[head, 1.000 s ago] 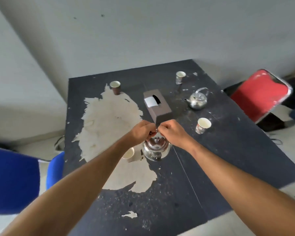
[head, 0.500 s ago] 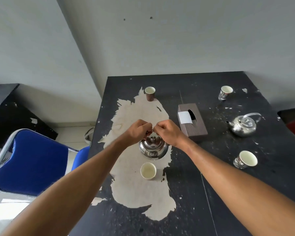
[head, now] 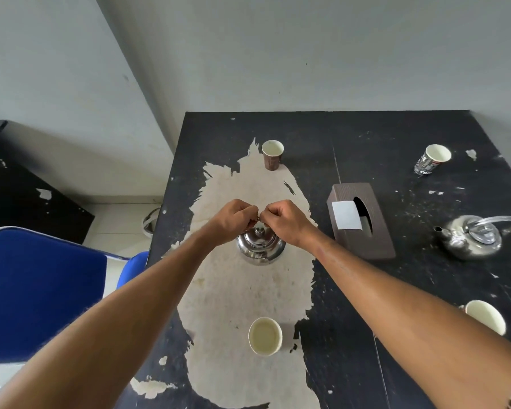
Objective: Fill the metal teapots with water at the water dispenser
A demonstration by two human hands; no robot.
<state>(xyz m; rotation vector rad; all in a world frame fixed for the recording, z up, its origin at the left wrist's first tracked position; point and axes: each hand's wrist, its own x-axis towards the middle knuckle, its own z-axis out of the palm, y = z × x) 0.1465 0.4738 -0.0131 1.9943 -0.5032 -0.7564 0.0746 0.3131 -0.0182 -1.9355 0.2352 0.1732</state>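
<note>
Pinching the thin handle above the teapot [head: 260, 246], the left hand [head: 233, 220] and right hand [head: 283, 219] meet fist to fist over its lid. The teapot sits on the tabletop [head: 366, 290], left of the tissue box [head: 360, 222]. Pickup seems in hand; next comes lifting it level toward the dispenser, unseen here.

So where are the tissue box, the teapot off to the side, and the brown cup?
tissue box [head: 363, 222]: head view, its top face
side teapot [head: 471, 239]: head view, its shiny body
brown cup [head: 272, 156]: head view, its outer wall
</note>
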